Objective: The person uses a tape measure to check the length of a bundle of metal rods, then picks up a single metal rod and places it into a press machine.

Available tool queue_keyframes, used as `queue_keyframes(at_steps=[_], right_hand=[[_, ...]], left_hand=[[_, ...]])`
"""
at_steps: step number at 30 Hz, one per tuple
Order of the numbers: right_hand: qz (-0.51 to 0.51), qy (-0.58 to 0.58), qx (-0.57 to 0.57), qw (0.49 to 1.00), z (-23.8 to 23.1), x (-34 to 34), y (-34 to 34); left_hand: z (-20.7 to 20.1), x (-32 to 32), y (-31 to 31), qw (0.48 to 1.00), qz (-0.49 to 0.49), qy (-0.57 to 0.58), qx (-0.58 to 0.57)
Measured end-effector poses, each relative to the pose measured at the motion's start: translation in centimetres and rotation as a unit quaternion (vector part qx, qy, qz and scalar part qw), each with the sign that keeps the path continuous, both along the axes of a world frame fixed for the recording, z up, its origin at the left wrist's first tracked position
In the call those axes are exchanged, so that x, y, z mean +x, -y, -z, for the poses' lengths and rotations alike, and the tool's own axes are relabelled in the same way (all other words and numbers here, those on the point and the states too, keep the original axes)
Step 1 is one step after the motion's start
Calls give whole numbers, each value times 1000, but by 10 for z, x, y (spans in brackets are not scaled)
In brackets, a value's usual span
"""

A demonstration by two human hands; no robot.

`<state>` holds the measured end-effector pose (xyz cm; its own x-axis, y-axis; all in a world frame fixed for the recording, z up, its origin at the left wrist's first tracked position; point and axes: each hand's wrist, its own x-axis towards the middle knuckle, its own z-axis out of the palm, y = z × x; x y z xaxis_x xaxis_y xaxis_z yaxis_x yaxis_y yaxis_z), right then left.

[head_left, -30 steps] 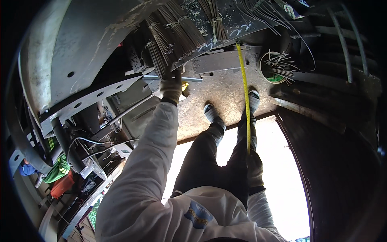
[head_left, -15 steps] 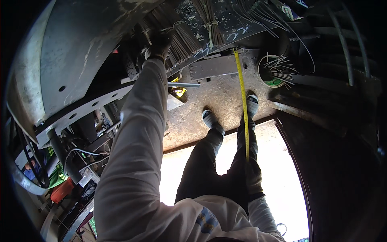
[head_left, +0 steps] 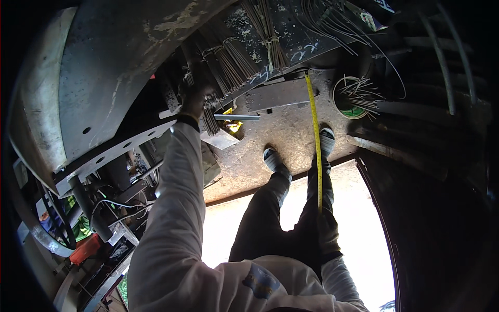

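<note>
Left hand grips rods, right hand holds yellow tape measure

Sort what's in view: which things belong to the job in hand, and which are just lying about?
Likely in the job:
- tape, at the right hand
- rod bundle, at the left hand

Apparently lying about:
- bucket
- yellow packet
- red item

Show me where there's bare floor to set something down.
Seen from above, bare floor lies between the grey beam, the sandals and the yellow tape. A narrower strip separates tape and bucket. It's crowded around the left hand, among rod bundles.
</note>
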<state>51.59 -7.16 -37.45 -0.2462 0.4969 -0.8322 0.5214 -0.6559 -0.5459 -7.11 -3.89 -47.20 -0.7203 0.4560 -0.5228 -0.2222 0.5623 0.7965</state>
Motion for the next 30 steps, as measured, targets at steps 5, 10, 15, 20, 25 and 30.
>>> queue_keyframes(at_steps=[5, 10, 15, 20, 25, 30], right_hand=[[-144, -24, 144, 979, 22, -1, 9], [-93, -36, 61, 993, 34, 5, 15], [-118, 8, 99, 988, 42, 27, 15], [-101, -19, 115, 988, 33, 15, 8], [-116, -20, 151, 982, 34, 19, 6], [-175, -33, 209, 962, 28, 23, -3]], left_hand=[[76, -30, 62, 792, 307, -363, -383], [92, -45, 66, 709, 352, -551, -265], [13, 14, 6, 571, 515, -554, -319], [-57, 42, 16, 1000, 2, 16, -8], [-66, 107, 4, 980, -79, 91, 156], [-47, 137, -73, 957, -105, 186, 197]])
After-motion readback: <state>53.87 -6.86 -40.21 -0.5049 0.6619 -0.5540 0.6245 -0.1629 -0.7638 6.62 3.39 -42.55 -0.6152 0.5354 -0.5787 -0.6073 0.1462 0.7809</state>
